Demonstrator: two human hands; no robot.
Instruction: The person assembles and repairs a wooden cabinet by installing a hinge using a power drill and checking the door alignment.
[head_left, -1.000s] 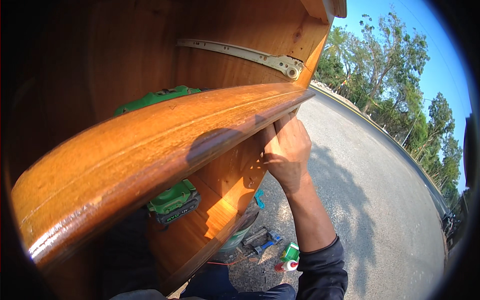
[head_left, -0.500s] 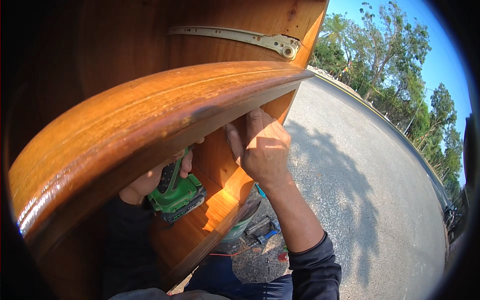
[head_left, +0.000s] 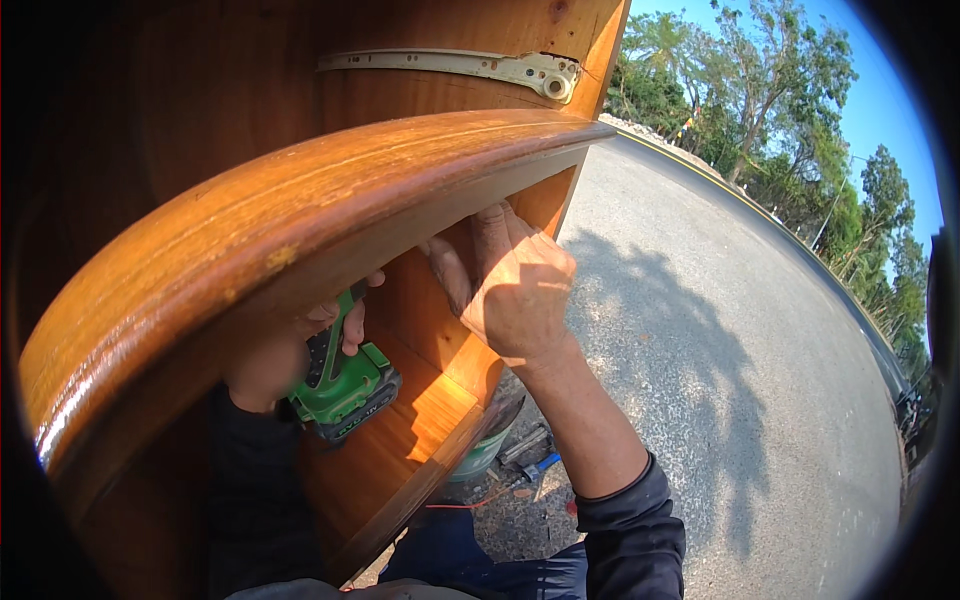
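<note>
A curved, varnished wooden board (head_left: 300, 185) crosses the wooden cabinet, with a pale metal drawer rail (head_left: 450, 65) above it. Below the board, my left hand (head_left: 300, 355) grips a green cordless drill (head_left: 345, 385) by its handle; the drill's upper part is hidden by the board. My right hand (head_left: 515, 285) is closed with bent fingers up against the board's underside, beside the cabinet's side panel (head_left: 555, 185); whatever its fingertips hold is hidden.
The cabinet's lower shelf (head_left: 430, 420) is sunlit. Outside are a bucket (head_left: 475, 455) and some tools (head_left: 530, 460) on the gravelly ground. Grey pavement (head_left: 720, 350) and a road edge run along the right, with trees (head_left: 760, 100) beyond.
My left hand, hidden a second ago, now shows gripping the drill. My right hand has shifted up and left in the view. The board and rail sit higher in the picture.
</note>
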